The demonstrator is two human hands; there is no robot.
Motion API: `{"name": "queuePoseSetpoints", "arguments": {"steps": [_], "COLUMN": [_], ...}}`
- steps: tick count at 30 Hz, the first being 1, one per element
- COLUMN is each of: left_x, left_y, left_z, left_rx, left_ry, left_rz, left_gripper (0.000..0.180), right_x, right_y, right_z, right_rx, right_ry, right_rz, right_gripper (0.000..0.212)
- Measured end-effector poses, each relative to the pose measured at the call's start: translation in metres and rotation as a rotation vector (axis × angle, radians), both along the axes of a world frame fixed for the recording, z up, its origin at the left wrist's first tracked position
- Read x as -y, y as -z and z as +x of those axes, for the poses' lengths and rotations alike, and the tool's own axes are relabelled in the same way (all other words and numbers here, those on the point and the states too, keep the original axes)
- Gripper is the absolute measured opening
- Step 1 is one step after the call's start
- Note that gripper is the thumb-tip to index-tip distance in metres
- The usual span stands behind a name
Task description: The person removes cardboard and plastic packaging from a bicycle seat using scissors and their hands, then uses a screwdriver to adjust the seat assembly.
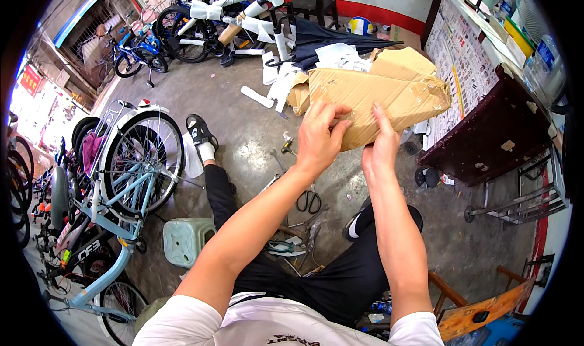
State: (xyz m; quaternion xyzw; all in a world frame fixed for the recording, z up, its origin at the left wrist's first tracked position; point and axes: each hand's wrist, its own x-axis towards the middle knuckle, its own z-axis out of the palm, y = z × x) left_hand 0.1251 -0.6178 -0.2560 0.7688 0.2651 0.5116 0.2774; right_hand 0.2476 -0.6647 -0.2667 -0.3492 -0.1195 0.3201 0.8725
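Note:
A brown cardboard package [359, 93], creased and taped with clear tape at its right end, is held up in front of me over the floor. My left hand [324, 132] grips its near left edge, with thumb and curled fingers close together. At the near edge, my right hand [383, 144] lays its thumb on top of the cardboard, and its other fingers are hidden underneath. Below my arms, black-handled scissors [309, 202], a yellow-and-black screwdriver [288, 147] and several wrenches and pliers [286, 247] lie on the concrete floor.
A light-blue bicycle [131, 194] stands at left, near a pale green plastic stool [185, 241]. Partly wrapped bicycles [243, 23], a dark umbrella [340, 38] and white wrapping [283, 84] are beyond. A dark red cabinet [486, 133] and a wooden stool [486, 309] stand at right.

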Motion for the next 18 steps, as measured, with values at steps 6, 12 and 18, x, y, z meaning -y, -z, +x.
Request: {"name": "queuePoseSetpoints", "arguments": {"steps": [6, 12, 18], "left_x": [-0.002, 0.003, 0.007], "left_y": [-0.005, -0.007, 0.003], "left_z": [-0.003, -0.003, 0.007], "left_rx": [-0.122, -0.079, -0.158], "left_ry": [-0.001, -0.075, -0.173], "left_rz": [-0.062, 0.016, -0.076], "left_gripper": [0.02, 0.019, 0.013], "right_x": [0.0, -0.001, 0.0], "right_y": [-0.005, -0.007, -0.003], "right_z": [-0.004, -0.009, -0.007], "right_rx": [0.079, 0.062, 0.109], "right_ry": [0.056, 0.024, -0.004], "right_rz": [-0.02, -0.013, 0.006], "right_gripper": [0.059, 0.061, 0.084]}}
